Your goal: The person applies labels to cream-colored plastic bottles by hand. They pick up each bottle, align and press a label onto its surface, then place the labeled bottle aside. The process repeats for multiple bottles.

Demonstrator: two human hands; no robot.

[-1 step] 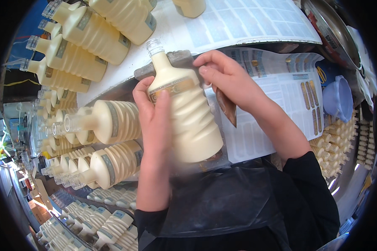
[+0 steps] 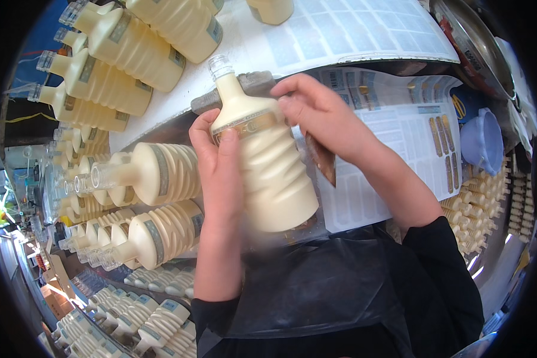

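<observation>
A cream bottle (image 2: 274,170) with a clear threaded neck and a wavy ribbed body lies in front of me, its neck pointing away. My left hand (image 2: 216,146) grips its left shoulder, the thumb pressed on the gold label band (image 2: 247,126). Just off the right shoulder, my right hand (image 2: 316,113) has thumb and forefinger drawn together. A brown, flat, pointed tool (image 2: 322,161) sticks out below that hand, tucked under the fingers. Behind the bottle's shoulder is a grey cloth-like pad (image 2: 255,80).
Similar bottles (image 2: 161,173) lie stacked at left, others (image 2: 128,51) on the white table (image 2: 232,42). Label sheets (image 2: 376,173) spread at right, some gold strips remaining. Beyond them are a lilac bucket (image 2: 482,140) and a metal pan (image 2: 480,45). More bottles (image 2: 474,203) stand far right.
My right hand has shifted slightly towards the bottle's shoulder, and the pointed tool has tilted a little. My left thumb has moved slightly left on the label; the bottle stays in place.
</observation>
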